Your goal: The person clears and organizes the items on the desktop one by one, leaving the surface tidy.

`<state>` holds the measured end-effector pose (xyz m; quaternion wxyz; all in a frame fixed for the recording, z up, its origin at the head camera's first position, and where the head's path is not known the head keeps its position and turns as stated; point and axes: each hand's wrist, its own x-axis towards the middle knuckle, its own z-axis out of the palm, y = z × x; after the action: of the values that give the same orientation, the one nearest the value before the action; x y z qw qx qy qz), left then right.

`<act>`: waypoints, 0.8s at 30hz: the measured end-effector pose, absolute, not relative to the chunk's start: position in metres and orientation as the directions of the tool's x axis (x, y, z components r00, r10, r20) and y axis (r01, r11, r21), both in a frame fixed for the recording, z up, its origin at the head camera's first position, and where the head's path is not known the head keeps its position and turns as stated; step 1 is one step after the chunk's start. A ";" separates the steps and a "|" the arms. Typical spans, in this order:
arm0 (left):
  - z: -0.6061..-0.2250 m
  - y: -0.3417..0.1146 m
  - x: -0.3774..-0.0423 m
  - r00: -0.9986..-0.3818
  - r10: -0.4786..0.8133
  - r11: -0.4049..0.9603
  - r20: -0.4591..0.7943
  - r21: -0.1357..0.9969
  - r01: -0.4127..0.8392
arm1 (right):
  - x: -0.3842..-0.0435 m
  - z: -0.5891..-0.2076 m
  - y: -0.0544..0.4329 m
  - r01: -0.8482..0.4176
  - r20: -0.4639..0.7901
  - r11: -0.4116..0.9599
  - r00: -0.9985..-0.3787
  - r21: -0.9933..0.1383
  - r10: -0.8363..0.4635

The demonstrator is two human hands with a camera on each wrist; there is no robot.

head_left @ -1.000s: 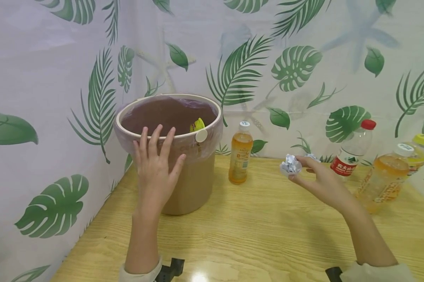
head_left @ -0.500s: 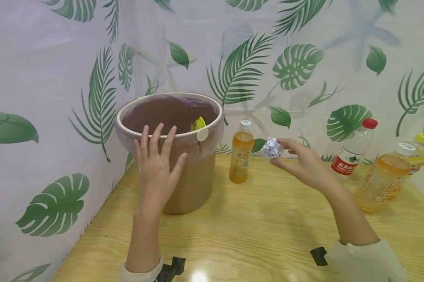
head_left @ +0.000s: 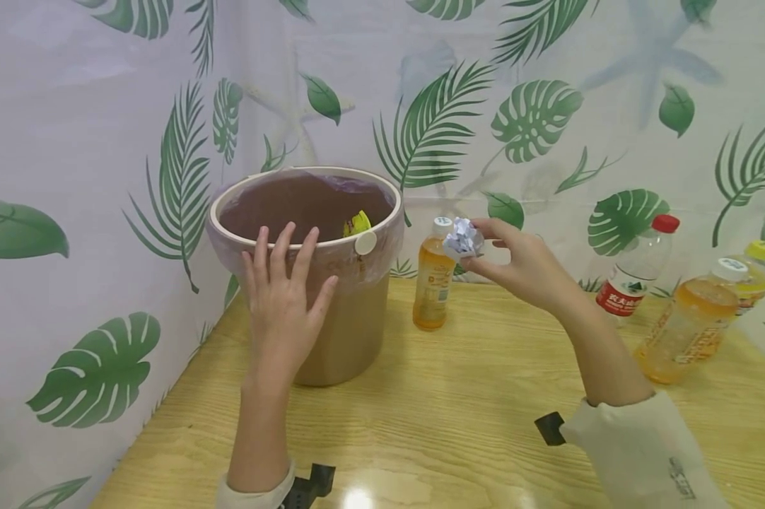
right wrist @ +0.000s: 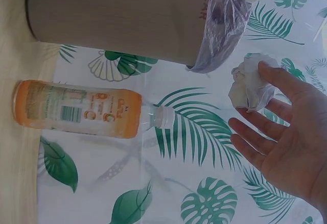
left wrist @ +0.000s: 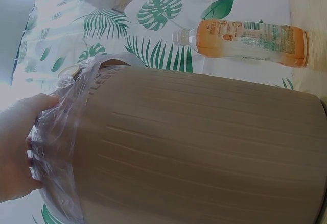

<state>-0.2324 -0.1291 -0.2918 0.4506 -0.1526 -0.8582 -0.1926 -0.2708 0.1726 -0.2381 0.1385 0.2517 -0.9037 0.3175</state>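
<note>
A brown trash bin [head_left: 351,325] lined with a clear plastic bag [left wrist: 56,147] stands on the table. A yellow wrapper or cup [head_left: 357,223] shows inside it near the right of the rim. My left hand [head_left: 282,304] rests on the bin's near rim, its fingers spread and fairly straight over the bag. Between the thumb and fingers of my right hand [head_left: 525,265] I pinch a crumpled white paper ball [head_left: 464,239]. It is held in the air right of the bin, overlapping the neck of an orange drink bottle [right wrist: 82,109] behind it in the head view.
At the right stand a red-capped bottle [head_left: 633,272], a white-capped orange bottle [head_left: 691,322] and a yellow-capped bottle [head_left: 758,276]. A leaf-patterned sheet [head_left: 548,42] hangs behind and on the left of the wooden table [head_left: 446,424].
My right hand has carried the paper ball left and up, from over the table to near the bottle beside the bin. The left hand has stayed on the rim.
</note>
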 end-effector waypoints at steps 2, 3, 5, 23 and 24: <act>-0.292 -0.129 -0.233 -0.546 0.086 0.878 0.833 0.196 0.437 | -0.273 -0.235 0.169 -0.548 0.419 0.664 -0.831 -0.509 -0.365; -0.292 -0.129 -0.233 -0.545 0.086 0.877 0.834 0.197 0.439 | -0.275 -0.232 0.168 -0.556 0.425 0.658 -0.826 -0.508 -0.369; -0.293 -0.129 -0.233 -0.541 0.084 0.874 0.837 0.199 0.443 | -0.277 -0.228 0.164 -0.573 0.441 0.645 -0.814 -0.506 -0.377; -0.292 -0.130 -0.234 -0.538 0.084 0.869 0.839 0.202 0.451 | -0.290 -0.190 0.120 -0.620 0.451 0.615 -0.782 -0.487 -0.431; -0.292 -0.130 -0.234 -0.538 0.084 0.869 0.839 0.202 0.451 | -0.290 -0.188 0.117 -0.627 0.455 0.609 -0.776 -0.485 -0.436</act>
<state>-0.2339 -0.1297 -0.2923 0.4546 -0.1568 -0.8532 -0.2021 -0.2902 0.1175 -0.1880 0.1469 0.3003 -0.8850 0.3241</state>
